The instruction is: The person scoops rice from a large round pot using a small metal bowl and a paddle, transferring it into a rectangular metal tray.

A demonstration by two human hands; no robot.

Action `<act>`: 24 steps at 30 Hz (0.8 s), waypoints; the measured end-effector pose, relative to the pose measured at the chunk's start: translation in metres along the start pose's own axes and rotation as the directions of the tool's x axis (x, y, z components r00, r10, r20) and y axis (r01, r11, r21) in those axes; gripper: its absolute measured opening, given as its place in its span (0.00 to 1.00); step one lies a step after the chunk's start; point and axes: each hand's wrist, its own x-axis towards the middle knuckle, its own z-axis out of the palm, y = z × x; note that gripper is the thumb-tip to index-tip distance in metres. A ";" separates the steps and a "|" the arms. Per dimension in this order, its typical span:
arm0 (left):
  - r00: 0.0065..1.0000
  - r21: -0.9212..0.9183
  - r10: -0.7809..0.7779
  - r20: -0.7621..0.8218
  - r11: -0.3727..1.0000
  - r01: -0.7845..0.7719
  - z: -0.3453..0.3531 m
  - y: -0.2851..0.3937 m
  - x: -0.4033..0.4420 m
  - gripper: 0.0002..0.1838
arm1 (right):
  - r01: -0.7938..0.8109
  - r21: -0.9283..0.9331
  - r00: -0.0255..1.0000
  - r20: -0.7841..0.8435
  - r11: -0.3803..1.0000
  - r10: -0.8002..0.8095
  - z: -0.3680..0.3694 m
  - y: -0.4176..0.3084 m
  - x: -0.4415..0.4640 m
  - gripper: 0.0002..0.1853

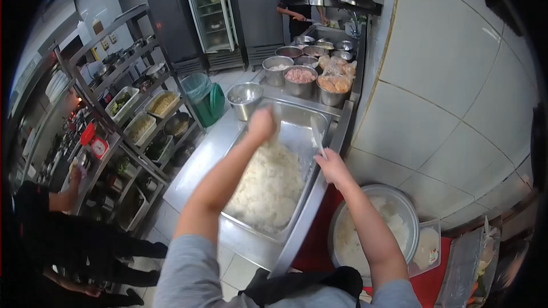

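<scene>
A deep rectangular metal tray (294, 108) stands on the steel counter before me. A big heap of white food, which looks like cooked rice (268, 185), fills its near and middle part. My left hand (262, 125) is closed above the heap, slightly blurred; what it holds, if anything, is hidden. My right hand (332, 168), at the tray's right rim, is wrapped round the handle of a long, flat, pale spatula (317, 132). The spatula's blade points away from me, over the tray's far right corner.
Beyond the tray are a metal bowl (245, 100) and several pots, one with pink chopped meat (300, 75). At right is a round tub (412, 228) of white food. Shelves (128, 137) and a green bin (206, 102) stand left. People work at far left and back.
</scene>
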 end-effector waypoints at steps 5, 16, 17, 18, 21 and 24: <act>0.912 0.222 0.176 0.370 0.937 -0.271 0.045 -0.012 -0.014 0.10 | 0.091 -0.434 0.994 0.093 0.896 -0.056 -0.009 -0.014 -0.009 0.17; 0.887 0.165 0.352 0.298 0.897 -0.411 0.014 -0.054 0.045 0.14 | 0.218 -0.773 0.976 0.184 0.596 -0.118 0.072 -0.069 0.070 0.22; 0.886 0.131 0.373 0.275 0.899 -0.418 0.010 -0.053 0.043 0.13 | 0.202 -0.783 0.979 0.147 0.588 -0.140 0.079 -0.069 0.075 0.22; 0.874 0.092 0.410 0.261 0.891 -0.445 0.003 -0.051 0.041 0.12 | 0.183 -0.791 0.981 0.110 0.584 -0.159 0.085 -0.071 0.078 0.22; 0.852 -0.024 0.462 0.246 0.882 -0.471 -0.010 -0.057 0.047 0.12 | 0.217 -0.806 0.974 0.140 0.551 -0.179 0.078 -0.076 0.075 0.21; 0.826 -0.068 0.472 0.308 0.877 -0.476 -0.023 -0.054 0.051 0.11 | 0.294 -0.825 0.949 0.311 0.482 -0.047 0.045 -0.088 0.064 0.19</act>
